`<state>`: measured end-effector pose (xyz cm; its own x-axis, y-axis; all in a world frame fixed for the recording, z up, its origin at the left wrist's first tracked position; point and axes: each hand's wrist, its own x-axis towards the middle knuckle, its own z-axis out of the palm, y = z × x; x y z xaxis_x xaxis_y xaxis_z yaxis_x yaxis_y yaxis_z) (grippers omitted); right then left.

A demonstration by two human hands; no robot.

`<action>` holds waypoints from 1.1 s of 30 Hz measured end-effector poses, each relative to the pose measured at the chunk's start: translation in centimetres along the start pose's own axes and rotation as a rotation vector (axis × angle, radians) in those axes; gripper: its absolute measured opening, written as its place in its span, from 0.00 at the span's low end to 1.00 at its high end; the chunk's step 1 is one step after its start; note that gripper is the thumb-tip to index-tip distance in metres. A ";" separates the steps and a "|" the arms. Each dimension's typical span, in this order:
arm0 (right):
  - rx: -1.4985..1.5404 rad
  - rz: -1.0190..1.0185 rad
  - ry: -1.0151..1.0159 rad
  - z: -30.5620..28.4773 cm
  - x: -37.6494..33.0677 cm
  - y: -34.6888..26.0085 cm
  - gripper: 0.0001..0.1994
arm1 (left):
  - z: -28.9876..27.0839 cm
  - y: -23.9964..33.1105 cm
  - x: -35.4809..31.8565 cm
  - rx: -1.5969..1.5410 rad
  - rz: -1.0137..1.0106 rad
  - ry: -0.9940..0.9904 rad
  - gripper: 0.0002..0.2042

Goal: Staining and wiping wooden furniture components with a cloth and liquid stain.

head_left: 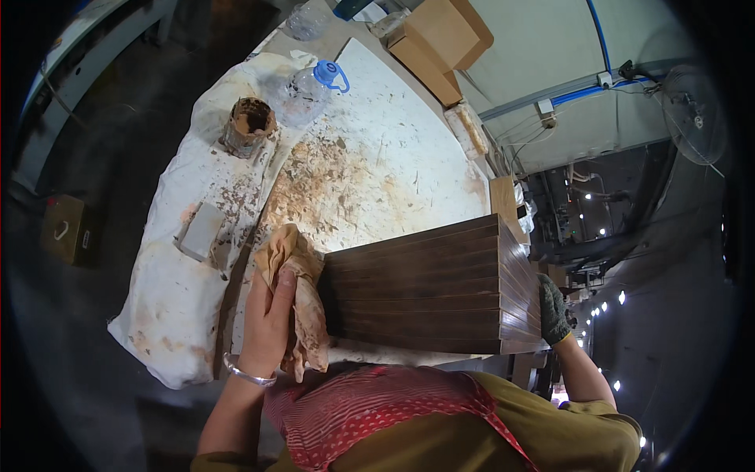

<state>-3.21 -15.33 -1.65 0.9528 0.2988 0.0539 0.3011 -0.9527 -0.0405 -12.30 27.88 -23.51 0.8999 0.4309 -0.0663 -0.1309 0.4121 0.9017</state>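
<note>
One dark brown wooden piece [417,287] lies right of centre in the frame, its long upper face and its right-hand face both lined with parallel seams. At its left end, a single stained cloth [303,315] hangs in crumpled folds, close against the wood.

Two hands are at work. The left hand [266,326], bare, rises from the lower left with its fingers pointing up; it pinches the cloth, thumb laid along the near side. One silver bangle [250,376] circles that wrist. The right arm reaches out from the lower right, and the right hand [553,308], in a grey-green glove [554,321] with a yellow edge, is at the far right end of the wood; its fingers are partly hidden, so I cannot tell whether they grip or only press.

Under the wood is one bench [401,157], white and littered with brown flecks. A white sheet [169,303] drapes its left side, bearing one grey block [203,230] and, higher up, one crusted brown can [240,140]. Just beside the can, at upper centre, stands one clear jug [299,101] with a blue cap. One open cardboard box [432,39] sits at the top, one fan [692,110] at upper right, and one brown case [64,228] at far left
</note>
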 end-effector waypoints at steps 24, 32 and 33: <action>-0.031 -0.085 -0.019 -0.3 1.4 -2.6 0.17 | 6.6 5.3 2.3 0.338 0.774 -0.428 0.18; -0.030 -0.101 -0.015 -0.4 0.3 -2.1 0.17 | 6.2 5.0 1.4 0.351 0.855 -0.486 0.18; 0.016 -0.039 -0.101 -0.6 1.0 -2.9 0.14 | 6.6 5.8 2.0 0.360 0.887 -0.495 0.17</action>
<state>-3.18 -12.31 -0.83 0.9393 0.3402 -0.0447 0.3376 -0.9396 -0.0568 -8.55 25.81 -15.63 0.6227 0.0535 0.7806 -0.7623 -0.1831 0.6207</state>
